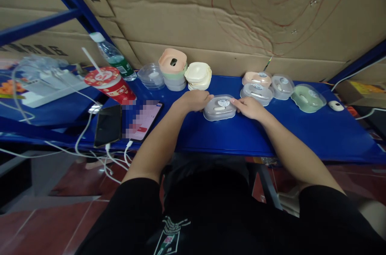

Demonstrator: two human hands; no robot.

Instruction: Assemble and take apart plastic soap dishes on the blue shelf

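Note:
A grey box with a clear lid [219, 109] rests on the blue table between my hands, a round label and a small white piece on its top. My left hand [197, 101] has its fingers closed on the box's left end. On the right end, my right hand [247, 107] grips the rim with thumb and fingers. Just beyond my right hand stand lidded boxes: a pink one [257, 78], two grey ones [257, 93] and a green one [308, 99]. Past my left hand are stacked cream trays [198, 75] and a stack of pink, green and grey trays [173, 68].
Clear lids [150, 76] lie beside the stacks. At the left are a red cup with a straw [113, 85], a water bottle [116, 58], two phones [107, 125] and white cables. A small white device [335, 105] sits far right. Cardboard [187, 17] stands behind the table.

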